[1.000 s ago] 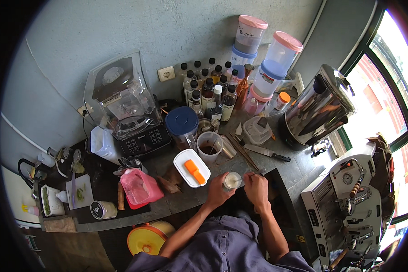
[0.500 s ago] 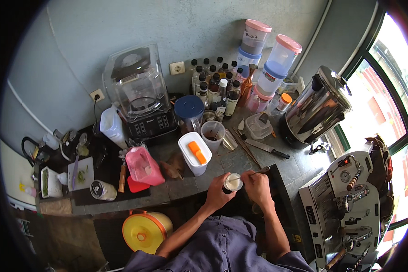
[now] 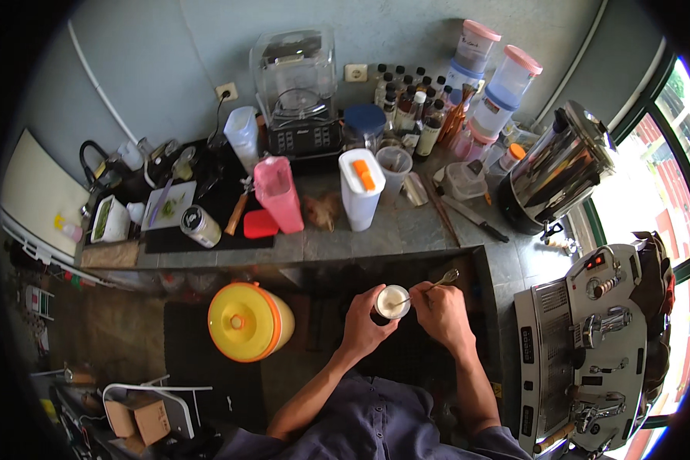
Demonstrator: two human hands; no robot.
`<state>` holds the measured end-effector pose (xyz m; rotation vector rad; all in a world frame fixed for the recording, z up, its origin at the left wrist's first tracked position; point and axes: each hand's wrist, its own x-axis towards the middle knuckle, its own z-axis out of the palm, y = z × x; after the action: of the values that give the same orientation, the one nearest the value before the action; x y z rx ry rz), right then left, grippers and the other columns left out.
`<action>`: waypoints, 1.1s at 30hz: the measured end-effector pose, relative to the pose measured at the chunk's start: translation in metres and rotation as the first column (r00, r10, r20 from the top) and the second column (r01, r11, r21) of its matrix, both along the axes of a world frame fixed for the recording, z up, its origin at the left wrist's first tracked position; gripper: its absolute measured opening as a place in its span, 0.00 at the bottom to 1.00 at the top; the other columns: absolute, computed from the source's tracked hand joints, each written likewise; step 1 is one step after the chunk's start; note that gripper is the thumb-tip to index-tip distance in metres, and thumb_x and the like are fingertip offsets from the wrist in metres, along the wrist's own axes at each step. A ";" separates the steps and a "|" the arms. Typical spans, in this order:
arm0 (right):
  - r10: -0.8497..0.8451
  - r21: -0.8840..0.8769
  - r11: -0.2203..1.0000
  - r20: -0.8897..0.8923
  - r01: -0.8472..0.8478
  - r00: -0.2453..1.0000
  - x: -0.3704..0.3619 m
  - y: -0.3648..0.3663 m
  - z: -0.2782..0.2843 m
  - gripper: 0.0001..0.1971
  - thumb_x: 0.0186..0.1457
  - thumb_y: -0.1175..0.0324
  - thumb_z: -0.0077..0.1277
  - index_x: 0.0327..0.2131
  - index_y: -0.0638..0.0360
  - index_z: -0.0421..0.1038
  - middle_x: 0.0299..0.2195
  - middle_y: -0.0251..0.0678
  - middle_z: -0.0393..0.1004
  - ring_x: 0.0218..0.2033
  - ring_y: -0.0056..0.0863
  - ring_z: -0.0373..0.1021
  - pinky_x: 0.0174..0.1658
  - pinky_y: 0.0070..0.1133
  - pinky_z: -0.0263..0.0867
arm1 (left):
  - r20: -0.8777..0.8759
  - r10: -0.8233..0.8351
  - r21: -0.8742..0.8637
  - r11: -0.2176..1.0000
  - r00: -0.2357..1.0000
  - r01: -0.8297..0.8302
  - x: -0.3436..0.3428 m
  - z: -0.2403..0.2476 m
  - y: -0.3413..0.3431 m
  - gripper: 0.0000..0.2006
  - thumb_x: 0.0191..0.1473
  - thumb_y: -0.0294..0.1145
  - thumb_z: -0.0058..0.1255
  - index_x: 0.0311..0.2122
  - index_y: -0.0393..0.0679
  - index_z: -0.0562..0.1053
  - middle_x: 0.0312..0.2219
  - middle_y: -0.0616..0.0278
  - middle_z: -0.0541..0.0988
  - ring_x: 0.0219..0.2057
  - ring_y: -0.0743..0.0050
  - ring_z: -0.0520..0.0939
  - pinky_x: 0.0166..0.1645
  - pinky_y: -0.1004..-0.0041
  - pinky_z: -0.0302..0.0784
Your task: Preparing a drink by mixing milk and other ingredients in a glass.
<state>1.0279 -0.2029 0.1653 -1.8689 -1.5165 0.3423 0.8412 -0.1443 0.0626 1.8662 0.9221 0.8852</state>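
In my left hand (image 3: 364, 326) is a small clear cup (image 3: 392, 300) with creamy white contents, my fingers wrapped round its side. My right hand (image 3: 442, 318) pinches the thin metal shaft of a spoon (image 3: 448, 277). One end of the spoon dips into the white contents, and the other sticks out above my right fingers. Both hands are in front of the counter's edge, close to my body. How full the cup is below its rim is hidden by my left fingers.
On the counter (image 3: 322, 247) stand a white container (image 3: 358, 203) with an orange-tabbed lid, a pink pitcher (image 3: 278, 192), a knife (image 3: 475, 218) and several bottles (image 3: 431, 126). A yellow lidded drum (image 3: 241, 322) is at lower left, an espresso machine (image 3: 548, 337) at right.
The view has tilted down, so the counter appears higher and more floor shows. The cup and both hands now appear farther from the counter's edge. My grips are the same.
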 end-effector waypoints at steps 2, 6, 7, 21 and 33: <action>0.032 0.065 0.997 0.014 -0.032 0.999 -0.017 -0.014 0.001 0.10 0.63 0.72 0.63 0.28 0.68 0.82 0.26 0.49 0.82 0.27 0.49 0.80 0.31 0.37 0.75 | 0.029 0.025 -0.021 0.999 0.999 -0.024 -0.019 0.003 -0.024 0.41 0.47 0.28 0.78 0.67 0.41 0.73 0.58 0.49 0.80 0.55 0.57 0.84 0.53 0.66 0.88; 0.126 0.052 0.991 -0.030 -0.125 0.992 -0.053 -0.038 0.006 0.08 0.63 0.71 0.63 0.31 0.66 0.83 0.25 0.49 0.82 0.26 0.49 0.80 0.31 0.38 0.74 | -0.006 0.083 -0.017 0.996 0.997 -0.083 -0.056 0.006 -0.058 0.41 0.47 0.27 0.78 0.68 0.40 0.73 0.58 0.49 0.80 0.55 0.57 0.84 0.53 0.66 0.88; 0.101 0.075 0.992 0.004 -0.101 0.995 -0.062 -0.043 0.007 0.08 0.64 0.71 0.63 0.32 0.66 0.83 0.25 0.49 0.82 0.26 0.49 0.80 0.31 0.38 0.74 | 0.003 0.091 -0.010 0.996 0.996 -0.091 -0.066 0.006 -0.065 0.41 0.47 0.27 0.78 0.67 0.40 0.73 0.58 0.49 0.80 0.54 0.57 0.84 0.53 0.66 0.88; 0.302 0.130 0.944 0.028 -0.303 0.953 -0.250 -0.001 0.015 0.06 0.63 0.73 0.62 0.33 0.64 0.84 0.26 0.48 0.83 0.24 0.45 0.81 0.29 0.34 0.75 | 0.070 0.258 0.036 0.965 0.964 -0.261 -0.257 0.008 -0.051 0.40 0.46 0.27 0.78 0.66 0.41 0.74 0.57 0.50 0.82 0.54 0.56 0.84 0.51 0.66 0.88; 0.437 0.025 0.899 -0.025 -0.436 0.899 -0.556 0.090 0.050 0.08 0.65 0.74 0.62 0.36 0.72 0.85 0.32 0.50 0.88 0.31 0.43 0.86 0.37 0.31 0.80 | -0.022 0.381 0.112 0.920 0.924 -0.376 -0.570 0.053 0.006 0.39 0.44 0.28 0.78 0.64 0.38 0.74 0.54 0.48 0.83 0.56 0.45 0.82 0.61 0.54 0.80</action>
<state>0.4720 -0.1126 0.2150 -1.4837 -1.9071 0.5556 0.2708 -0.1382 0.1159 1.8309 1.3161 1.1469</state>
